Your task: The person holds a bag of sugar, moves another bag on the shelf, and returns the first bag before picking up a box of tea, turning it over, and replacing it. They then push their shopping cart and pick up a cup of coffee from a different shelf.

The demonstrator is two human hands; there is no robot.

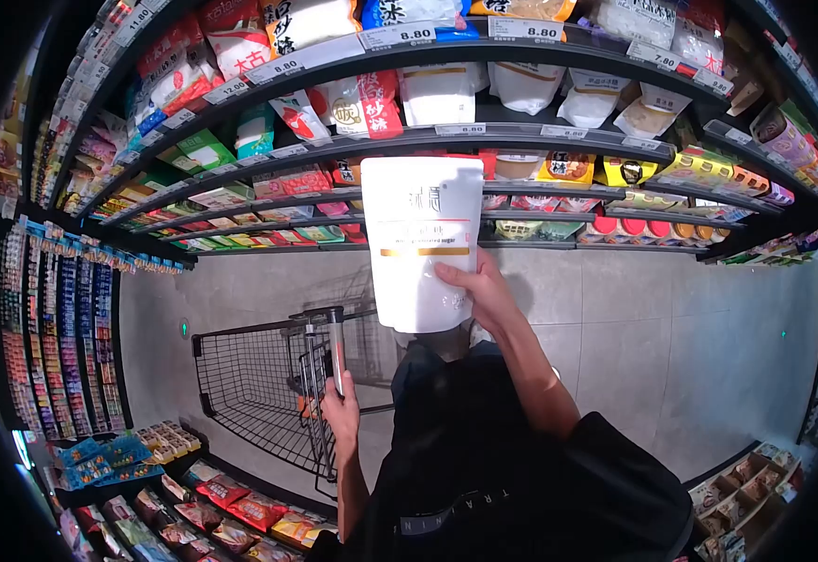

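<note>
My right hand [484,290] holds a white stand-up pouch [418,234] with a gold band and small print, raised upright in front of the store shelves. Fingers wrap its lower right corner. My left hand [342,417] grips the handle [336,347] of a black wire shopping cart [250,379] that stands on the grey tiled floor to my left. The cart's basket looks mostly bare, with a small orange item showing near its near end.
Curved shelves [465,136] ahead carry white sugar bags, red-labelled packets and coloured boxes, with price tags along the edges. A rack of small hanging packets [62,337] stands at left. Low bins of snack packs [222,506] sit at bottom left, boxes [746,487] at bottom right.
</note>
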